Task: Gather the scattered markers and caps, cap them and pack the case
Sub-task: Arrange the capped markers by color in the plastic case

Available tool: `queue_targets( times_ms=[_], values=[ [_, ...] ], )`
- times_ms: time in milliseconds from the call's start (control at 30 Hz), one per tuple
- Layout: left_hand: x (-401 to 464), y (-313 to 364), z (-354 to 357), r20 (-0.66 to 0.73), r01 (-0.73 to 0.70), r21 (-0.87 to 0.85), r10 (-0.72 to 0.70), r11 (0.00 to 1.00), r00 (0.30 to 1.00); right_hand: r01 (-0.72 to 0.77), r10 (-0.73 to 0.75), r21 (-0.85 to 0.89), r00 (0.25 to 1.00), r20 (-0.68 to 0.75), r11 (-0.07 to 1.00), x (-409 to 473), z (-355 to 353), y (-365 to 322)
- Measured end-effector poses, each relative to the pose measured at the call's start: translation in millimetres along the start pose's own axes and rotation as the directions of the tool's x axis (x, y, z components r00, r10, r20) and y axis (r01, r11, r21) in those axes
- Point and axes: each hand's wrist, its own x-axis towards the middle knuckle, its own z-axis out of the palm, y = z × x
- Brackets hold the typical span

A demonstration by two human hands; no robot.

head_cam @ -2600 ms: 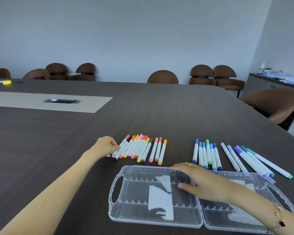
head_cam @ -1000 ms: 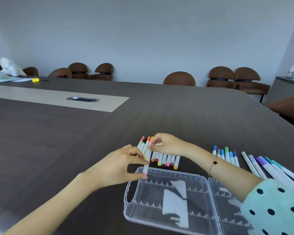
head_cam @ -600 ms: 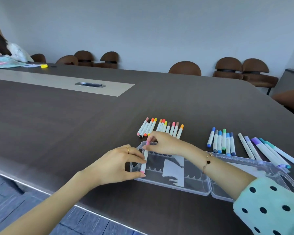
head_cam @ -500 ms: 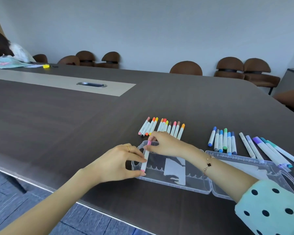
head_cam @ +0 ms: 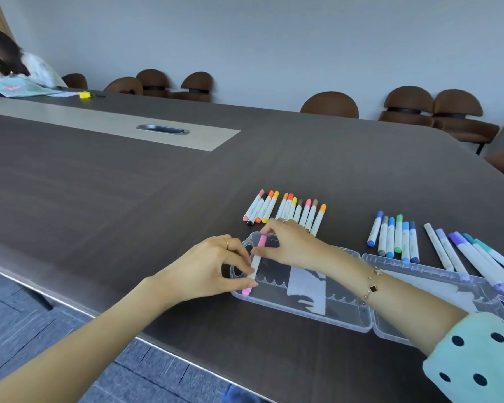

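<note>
Both my hands, left (head_cam: 213, 269) and right (head_cam: 288, 242), pinch a pink marker (head_cam: 255, 264); I should press it level into the case (head_cam: 303, 289) slot.

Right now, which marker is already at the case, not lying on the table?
The pink marker: both hands hold it over the left end of the case. All the others lie in rows on the table.

Office meeting room: long dark conference worktop (head_cam: 128, 181) with inset cable port (head_cam: 163, 129), brown padded chairs (head_cam: 329, 106) lining plain wall (head_cam: 274, 39), grey carpet tiles (head_cam: 26, 324).
</note>
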Motion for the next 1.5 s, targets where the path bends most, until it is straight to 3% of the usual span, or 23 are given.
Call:
queue_targets(
  times_ms=[133, 267, 500, 700, 900, 1033, 1267, 1500],
  values=[
    [19, -2, -10, 0.039, 0.032, 0.033, -0.033, 0.999, 0.999, 0.005, -0.004, -0.010, 0.999, 0.040, 1.000, 8, -19, 13],
    [60, -6, -16, -0.010, 0.030, 0.086, -0.030, 0.996, 1.000, -0.142, 0.144, 0.029, 0.983, -0.112, 0.989, 26, -58, 64],
    [132, -11, 5, 0.080, 0.003, 0.101, -0.011, 0.995, 0.997, -0.285, 0.284, 0.000, 0.955, -0.079, 0.958, 44, -74, 124],
    [162, -12, 29, 0.154, -0.039, 0.114, 0.022, 0.993, 0.988, -0.235, 0.235, 0.004, 0.971, -0.050, 0.972, 64, -59, 135],
    [167, -13, 35, 0.112, -0.094, 0.134, 0.079, 0.987, 0.991, -0.199, 0.200, 0.015, 0.978, -0.066, 0.980, 69, -58, 137],
    [161, -11, 27, 0.055, -0.236, 0.187, 0.230, 0.954, 0.972, -0.186, 0.193, 0.074, 0.977, -0.090, 0.980, 65, -62, 132],
    [117, -2, 6, -0.054, -0.340, 0.224, 0.360, 0.913, 0.931, -0.156, 0.174, 0.228, 0.983, -0.061, 0.961, 40, -71, 90],
    [45, 8, -1, -0.087, -0.311, 0.169, 0.328, 0.935, 0.940, -0.133, 0.115, 0.291, 0.990, 0.078, 0.947, 15, -43, 48]
  ],
)
